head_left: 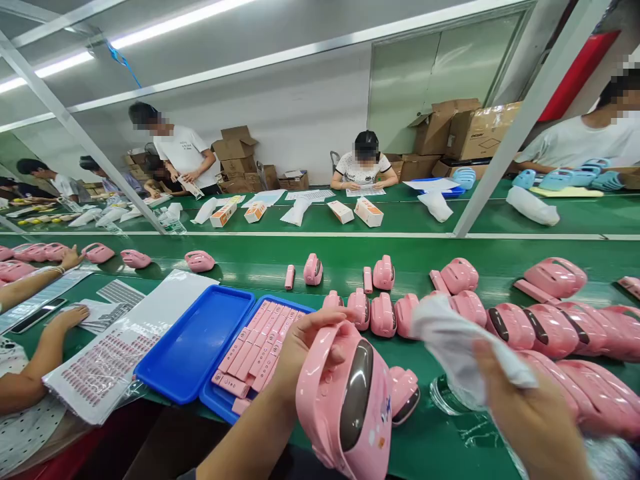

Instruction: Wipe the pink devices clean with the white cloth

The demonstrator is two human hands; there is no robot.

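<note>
My left hand (300, 347) grips a glossy pink plastic housing (324, 387) by its loop handle, fingers passing through the opening. The housing is tilted. A dark oval panel shows on one face, and small coloured pictures mark its side. My right hand (525, 407), smeared by motion, holds a white cloth (460, 340) up to the right of the housing, apart from it. Behind the held housing, a smaller-looking pink housing (404, 393) lies on the green surface. Below the cloth stands a clear round container (450, 395), partly hidden.
Rows of pink housings (555, 330) fill the right side. A blue tray (257, 303) holds pink bars, beside another blue tray (193, 340). At left, a co-worker's hand (73, 315) rests by printed sheets (107, 350). A metal post (530, 120) rises at right.
</note>
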